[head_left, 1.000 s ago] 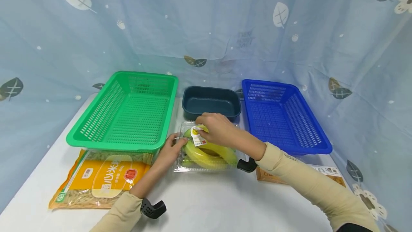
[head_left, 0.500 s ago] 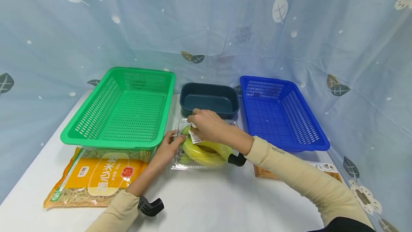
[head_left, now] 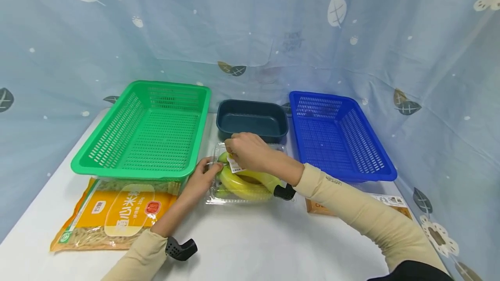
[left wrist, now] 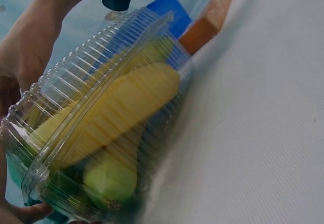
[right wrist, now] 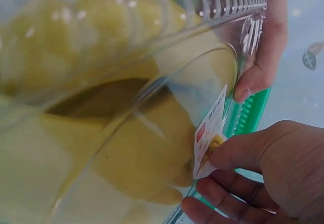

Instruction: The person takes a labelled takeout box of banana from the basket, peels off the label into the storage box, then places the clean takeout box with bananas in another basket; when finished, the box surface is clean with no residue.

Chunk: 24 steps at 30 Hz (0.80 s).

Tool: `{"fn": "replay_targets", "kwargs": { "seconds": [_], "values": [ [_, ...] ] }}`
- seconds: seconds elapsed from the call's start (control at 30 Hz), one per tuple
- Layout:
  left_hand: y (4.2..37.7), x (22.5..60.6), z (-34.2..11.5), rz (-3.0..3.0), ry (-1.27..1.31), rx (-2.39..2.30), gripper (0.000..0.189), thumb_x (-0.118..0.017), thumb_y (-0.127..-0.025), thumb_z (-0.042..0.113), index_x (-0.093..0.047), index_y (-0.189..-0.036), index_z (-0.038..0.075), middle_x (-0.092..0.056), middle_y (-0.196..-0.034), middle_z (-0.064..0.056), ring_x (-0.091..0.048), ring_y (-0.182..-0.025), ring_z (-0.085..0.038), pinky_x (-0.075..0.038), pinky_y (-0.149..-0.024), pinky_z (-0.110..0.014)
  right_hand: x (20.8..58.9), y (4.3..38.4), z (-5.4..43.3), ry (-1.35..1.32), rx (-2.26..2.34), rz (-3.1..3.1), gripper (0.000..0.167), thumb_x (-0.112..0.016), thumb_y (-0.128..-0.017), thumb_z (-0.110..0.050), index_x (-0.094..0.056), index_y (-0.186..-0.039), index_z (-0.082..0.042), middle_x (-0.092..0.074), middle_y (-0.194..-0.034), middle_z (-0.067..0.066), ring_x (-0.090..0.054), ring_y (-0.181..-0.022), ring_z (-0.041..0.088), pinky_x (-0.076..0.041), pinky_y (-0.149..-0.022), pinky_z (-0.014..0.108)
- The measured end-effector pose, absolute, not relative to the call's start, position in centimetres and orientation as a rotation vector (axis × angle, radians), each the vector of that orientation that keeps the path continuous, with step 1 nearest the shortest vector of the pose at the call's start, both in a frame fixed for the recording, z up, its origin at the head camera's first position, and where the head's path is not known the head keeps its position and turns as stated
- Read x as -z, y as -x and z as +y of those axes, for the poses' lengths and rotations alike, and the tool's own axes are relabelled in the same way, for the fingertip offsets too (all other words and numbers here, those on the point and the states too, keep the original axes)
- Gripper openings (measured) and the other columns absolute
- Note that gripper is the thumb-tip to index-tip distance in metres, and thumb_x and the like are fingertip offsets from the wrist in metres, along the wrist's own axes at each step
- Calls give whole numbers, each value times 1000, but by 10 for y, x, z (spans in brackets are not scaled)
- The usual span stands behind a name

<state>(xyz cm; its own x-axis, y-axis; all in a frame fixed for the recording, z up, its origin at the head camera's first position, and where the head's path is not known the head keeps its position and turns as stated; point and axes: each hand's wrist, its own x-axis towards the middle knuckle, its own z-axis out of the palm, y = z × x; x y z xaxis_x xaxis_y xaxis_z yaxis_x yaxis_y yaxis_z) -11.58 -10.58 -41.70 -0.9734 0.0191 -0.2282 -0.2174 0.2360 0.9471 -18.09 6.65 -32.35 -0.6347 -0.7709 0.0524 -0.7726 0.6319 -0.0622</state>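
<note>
A clear plastic clamshell box point(head_left: 250, 197) lies in front of the dark rectangular tub in the head view, with yellow-green bananas point(left wrist: 109, 110) inside it. My left hand point(head_left: 201, 182) grips the box's left edge, thumb on top. A white sticker label point(right wrist: 209, 125) with a yellow round part and a red square stands up at an angle from the lid in the right wrist view. My right hand point(head_left: 250, 153) pinches that label between thumb and finger. In the head view the right hand covers part of both the label and the lid.
A green basket point(head_left: 133, 172) stands at the back left, the dark tub point(head_left: 251, 127) at the back middle, and a blue basket point(head_left: 343, 177) at the back right. An orange pasta bag point(head_left: 117, 218) lies front left. A brown carton point(head_left: 318, 208) sits partly behind my right forearm.
The head view has shifted a little. My right hand has moved slightly left over the label, which is now tilted and more covered. My left hand keeps its hold on the box.
</note>
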Motion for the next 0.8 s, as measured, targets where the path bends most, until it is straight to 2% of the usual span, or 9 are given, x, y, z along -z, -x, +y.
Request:
{"fn": "replay_targets", "kwargs": {
  "seconds": [0.43, 0.8],
  "values": [
    [116, 420, -106, 2287, 175, -1861, 62, -57, -97, 46, -42, -145, 9, -53, -137, -21, -55, -115, -34, -44, -97, -46, 317, 178, 75, -1375, -273, -2769, 21, -62, -88, 7, -74, -94, -9, -64, -84, 2, -51, -62, 13, -45, -56, 20],
    [116, 420, -107, 2265, 183, -1866, 64, -57, -97, 47, -41, -146, 10, -53, -136, -21, -55, -111, -32, -45, -95, -44, 300, 153, 95, -1426, -309, -2682, 19, -62, -88, 6, -72, -92, -9, -60, -81, -1, -46, -59, 11, -41, -54, 19]
  ]
}}
